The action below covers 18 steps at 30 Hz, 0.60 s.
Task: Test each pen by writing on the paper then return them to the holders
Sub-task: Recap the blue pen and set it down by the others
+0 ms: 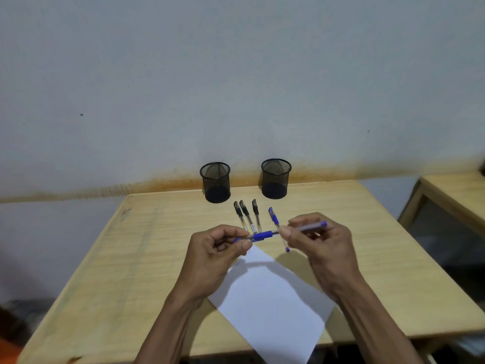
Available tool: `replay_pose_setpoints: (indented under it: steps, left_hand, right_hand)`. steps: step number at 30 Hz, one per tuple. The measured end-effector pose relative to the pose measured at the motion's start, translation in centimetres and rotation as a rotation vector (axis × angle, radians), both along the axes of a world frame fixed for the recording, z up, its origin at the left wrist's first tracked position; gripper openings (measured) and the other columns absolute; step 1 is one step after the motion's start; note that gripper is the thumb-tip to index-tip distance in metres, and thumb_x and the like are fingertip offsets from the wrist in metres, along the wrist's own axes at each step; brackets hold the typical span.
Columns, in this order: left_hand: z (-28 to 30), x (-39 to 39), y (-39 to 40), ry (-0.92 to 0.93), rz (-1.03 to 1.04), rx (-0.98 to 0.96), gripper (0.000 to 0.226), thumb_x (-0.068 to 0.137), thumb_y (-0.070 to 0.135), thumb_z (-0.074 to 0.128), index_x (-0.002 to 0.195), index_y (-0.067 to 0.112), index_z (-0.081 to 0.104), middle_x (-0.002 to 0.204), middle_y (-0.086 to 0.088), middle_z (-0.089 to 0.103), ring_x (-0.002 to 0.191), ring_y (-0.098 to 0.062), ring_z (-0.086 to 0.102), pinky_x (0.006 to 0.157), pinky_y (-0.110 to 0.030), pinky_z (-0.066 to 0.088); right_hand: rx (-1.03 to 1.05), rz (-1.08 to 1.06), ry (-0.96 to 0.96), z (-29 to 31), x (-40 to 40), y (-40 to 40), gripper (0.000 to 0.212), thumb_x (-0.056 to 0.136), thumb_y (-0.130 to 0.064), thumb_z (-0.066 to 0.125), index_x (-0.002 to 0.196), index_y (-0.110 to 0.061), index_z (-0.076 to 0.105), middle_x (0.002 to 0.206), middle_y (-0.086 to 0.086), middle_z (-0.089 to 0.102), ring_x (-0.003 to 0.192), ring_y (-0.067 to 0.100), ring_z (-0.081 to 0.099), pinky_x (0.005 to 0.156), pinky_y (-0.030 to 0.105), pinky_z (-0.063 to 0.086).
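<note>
blue pen (262,236) crosswise, level | left hand (223,248) pinches cap | right hand (315,237) pinches barrel

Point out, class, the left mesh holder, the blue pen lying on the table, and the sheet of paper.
left mesh holder (215,183): head view, front mesh wall.
blue pen on the table (274,218): head view, blue cap.
sheet of paper (273,306): head view, bare middle.

No text can be read. A small white label (253,228) sits on one black pen (246,215), its print too blurred to make out.
</note>
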State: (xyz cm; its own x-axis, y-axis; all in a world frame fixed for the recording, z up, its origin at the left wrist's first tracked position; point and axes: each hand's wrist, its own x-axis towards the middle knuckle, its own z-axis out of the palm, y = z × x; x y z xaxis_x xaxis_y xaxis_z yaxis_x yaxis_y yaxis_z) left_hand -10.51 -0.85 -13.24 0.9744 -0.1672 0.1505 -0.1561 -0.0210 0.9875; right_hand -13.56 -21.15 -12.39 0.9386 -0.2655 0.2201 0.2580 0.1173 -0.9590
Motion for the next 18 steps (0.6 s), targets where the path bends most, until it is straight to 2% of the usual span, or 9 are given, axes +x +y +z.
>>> replay_pose_setpoints:
  steps: [1,4,7,9,14,18]
  left_hand:
    - [0.1,0.4,0.0,0.0,-0.009,0.011,0.013,0.081,0.004,0.077,0.092,0.011,0.077,0.078,-0.004,0.074,0.072,-0.013,0.068,0.072,-0.024,0.055]
    - [0.5,1.6,-0.6,0.004,-0.029,0.02,0.009,0.084,0.009,0.075,0.091,0.014,0.077,0.08,-0.005,0.075,0.075,-0.014,0.066,0.078,-0.027,0.057]
    - [0.9,3.0,-2.0,0.002,0.005,0.033,0.009,0.084,0.009,0.075,0.092,0.011,0.076,0.084,-0.013,0.076,0.072,-0.015,0.068,0.078,-0.027,0.058]
    - [1.0,3.8,-3.0,0.008,0.026,0.041,0.009,0.084,0.01,0.076,0.092,0.01,0.075,0.084,-0.014,0.075,0.071,-0.015,0.069,0.075,-0.026,0.058]
    - [0.1,5.5,-5.2,0.044,0.067,0.053,0.004,0.087,0.012,0.075,0.089,0.009,0.075,0.082,-0.014,0.075,0.069,-0.013,0.066,0.075,-0.032,0.056]
    - [-1.1,6.6,-6.4,0.078,0.094,0.054,0.007,0.087,0.017,0.075,0.092,0.013,0.075,0.082,-0.009,0.076,0.075,-0.018,0.071,0.075,-0.029,0.058]
  right_hand:
    - [-0.086,-0.017,-0.024,0.2,0.0,-0.8,0.018,0.059,-0.021,0.09,0.072,-0.016,0.079,0.072,0.001,0.077,0.066,0.009,0.069,0.065,0.022,0.055]
    - [-0.574,-0.057,-0.054,0.1,0.4,-2.0,0.012,0.071,-0.024,0.092,0.078,-0.024,0.083,0.074,-0.009,0.076,0.071,0.009,0.07,0.066,0.019,0.048]
    - [-0.923,-0.153,-0.075,-0.8,1.1,-1.8,0.01,0.08,-0.036,0.086,0.085,-0.028,0.082,0.078,-0.013,0.074,0.078,0.011,0.066,0.067,0.036,0.053]
    - [-0.955,-0.197,-0.068,-1.5,1.6,-1.5,0.01,0.083,-0.038,0.082,0.087,-0.029,0.081,0.079,-0.012,0.074,0.084,0.015,0.062,0.068,0.042,0.053]
    - [-0.882,-0.248,0.031,-3.9,3.2,-1.2,0.012,0.09,-0.035,0.076,0.092,-0.023,0.076,0.088,-0.014,0.071,0.1,0.014,0.054,0.077,0.034,0.045]
    - [-0.908,-0.294,0.078,-5.4,4.3,-1.4,0.01,0.089,-0.034,0.076,0.089,-0.025,0.073,0.093,-0.015,0.063,0.101,0.01,0.044,0.079,0.033,0.037]
